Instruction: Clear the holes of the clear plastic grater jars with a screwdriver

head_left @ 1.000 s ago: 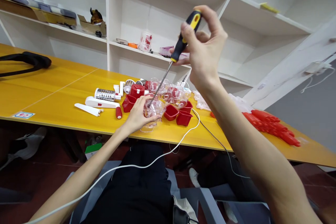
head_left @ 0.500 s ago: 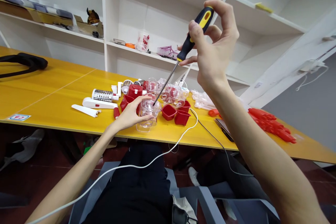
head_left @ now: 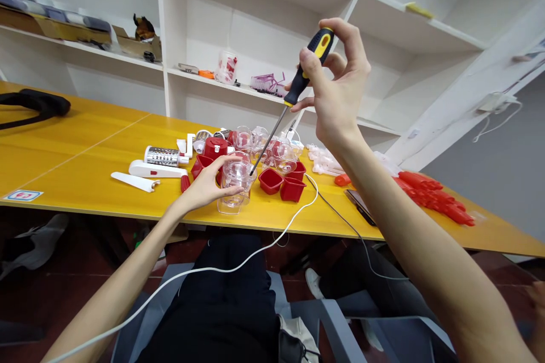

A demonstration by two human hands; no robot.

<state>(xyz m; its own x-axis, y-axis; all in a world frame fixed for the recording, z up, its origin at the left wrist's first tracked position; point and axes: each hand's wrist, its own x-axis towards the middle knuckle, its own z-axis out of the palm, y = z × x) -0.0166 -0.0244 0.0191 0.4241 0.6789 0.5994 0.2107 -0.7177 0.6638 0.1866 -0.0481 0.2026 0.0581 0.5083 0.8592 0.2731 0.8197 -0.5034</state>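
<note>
My right hand [head_left: 338, 76] is raised, its fingers closed on the black and yellow handle of a screwdriver [head_left: 303, 71]. The shaft slants down to the left, and its tip is at the right side of a clear plastic housing [head_left: 234, 184]. Whether the tip touches a screw cannot be made out. My left hand [head_left: 213, 184] grips that housing from the left, thumb on the near side and fingers over the far side, while it stands on the table. Red plastic cups [head_left: 271, 181] sit just right of the housing, and a red round part [head_left: 216, 148] lies behind my left hand.
On the yellow table [head_left: 85, 164] lie a grater drum [head_left: 162, 156], a white handle [head_left: 155, 169], more clear housings [head_left: 283, 153], a phone [head_left: 360, 207] and red parts [head_left: 438, 198]. A white cable [head_left: 255, 255] crosses over my lap. White shelves [head_left: 255, 22] stand behind.
The screwdriver and my right hand have come slightly lower and left in the view. The tip has shifted to the housing's right side. My left hand keeps its grip; the whole view has shifted a little.
</note>
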